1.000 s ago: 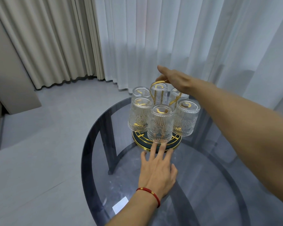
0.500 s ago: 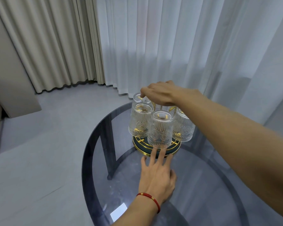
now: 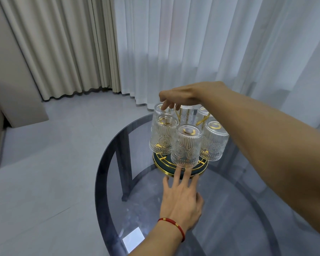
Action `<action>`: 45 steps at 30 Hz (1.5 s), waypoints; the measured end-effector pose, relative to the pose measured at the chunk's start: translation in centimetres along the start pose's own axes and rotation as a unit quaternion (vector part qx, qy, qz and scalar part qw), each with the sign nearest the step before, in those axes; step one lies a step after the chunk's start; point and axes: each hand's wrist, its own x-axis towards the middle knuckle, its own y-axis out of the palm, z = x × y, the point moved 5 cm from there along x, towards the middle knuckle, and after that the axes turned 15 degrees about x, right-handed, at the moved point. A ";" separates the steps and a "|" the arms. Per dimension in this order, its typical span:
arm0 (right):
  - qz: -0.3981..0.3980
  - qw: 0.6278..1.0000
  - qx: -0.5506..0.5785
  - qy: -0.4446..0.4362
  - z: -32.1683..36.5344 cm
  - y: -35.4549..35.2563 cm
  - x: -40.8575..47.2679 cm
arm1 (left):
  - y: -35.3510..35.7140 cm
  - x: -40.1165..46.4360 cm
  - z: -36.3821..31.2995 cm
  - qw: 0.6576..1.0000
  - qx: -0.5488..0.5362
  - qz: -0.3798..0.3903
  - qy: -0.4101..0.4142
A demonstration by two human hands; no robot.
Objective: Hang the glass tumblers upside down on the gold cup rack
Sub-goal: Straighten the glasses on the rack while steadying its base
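The left hand (image 3: 181,198) is lying open and flat on the worktop (image 3: 229,209), fingertips touching the rack (image 3: 181,166) base, likely steadying it. The right hand (image 3: 181,95) is curling over the handle, grip hidden. Six tumblers (image 3: 187,145) are hanging inverted on the rack.

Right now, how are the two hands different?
The left hand lies flat on the glass table, fingers spread toward the rack; the right hand hangs above the tumblers, fingers curled down. The left wrist wears a red bracelet; the right shows none. Neither grips a tumbler.
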 end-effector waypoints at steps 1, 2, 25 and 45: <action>-0.002 1.000 0.001 0.000 0.1 0.0 0.1 | 0.0 0.0 0.0 1.000 0.001 0.002 -0.001; -0.004 1.000 0.001 0.001 0.2 0.0 0.1 | 0.1 0.0 0.0 1.000 0.002 0.005 -0.001; -0.037 0.994 0.100 -0.032 0.3 -0.9 0.0 | 0.2 0.0 0.0 1.000 0.001 0.018 0.002; -0.057 0.986 0.144 -0.068 -0.4 -1.1 -0.5 | 0.4 0.1 0.0 1.000 0.000 0.006 0.000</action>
